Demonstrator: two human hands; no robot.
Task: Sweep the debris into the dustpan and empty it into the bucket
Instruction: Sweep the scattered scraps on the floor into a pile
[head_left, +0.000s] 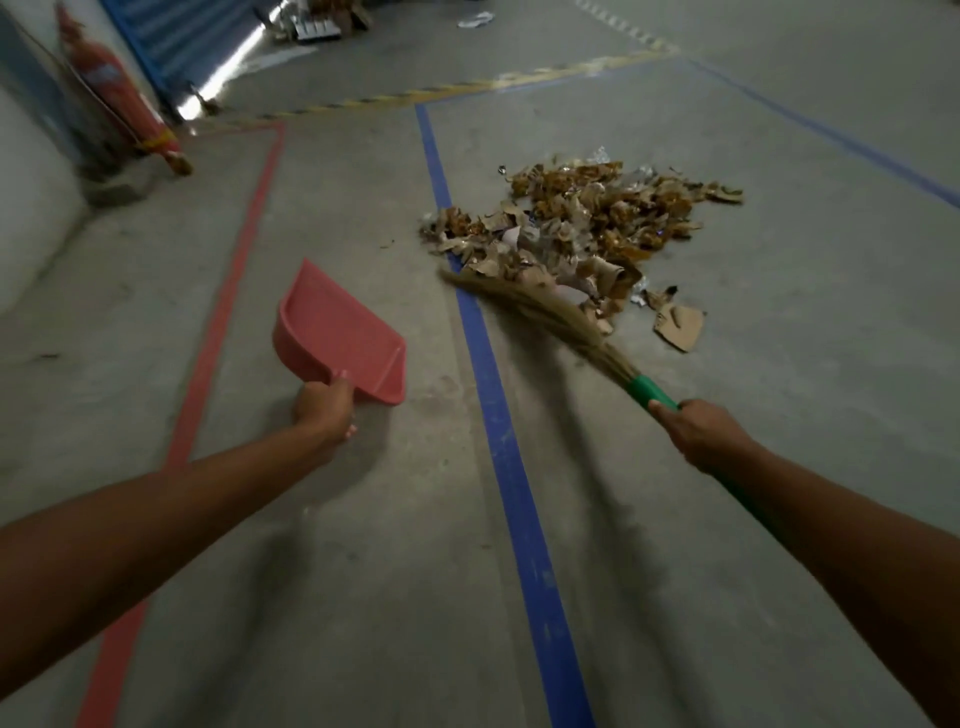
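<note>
A person's left hand (324, 413) grips a red dustpan (340, 332) at 9 o'clock, right hand (701, 431) wrapped round a broom (545, 312) whose bristles touch the debris (587, 228) at 1 o'clock: sweeping seems barely begun, and the pan likely needs setting down beside the heap first

Grey concrete floor (363, 597), taped lines (511, 467)

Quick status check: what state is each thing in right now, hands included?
Debris pile: on the floor, none in the dustpan.
Dustpan: empty, left hand grips its handle, apart from the pile.
Broom: right hand grips its green handle, bristles at the pile's near edge.
Fire extinguisher: by the wall.
Bucket: not in view.
</note>
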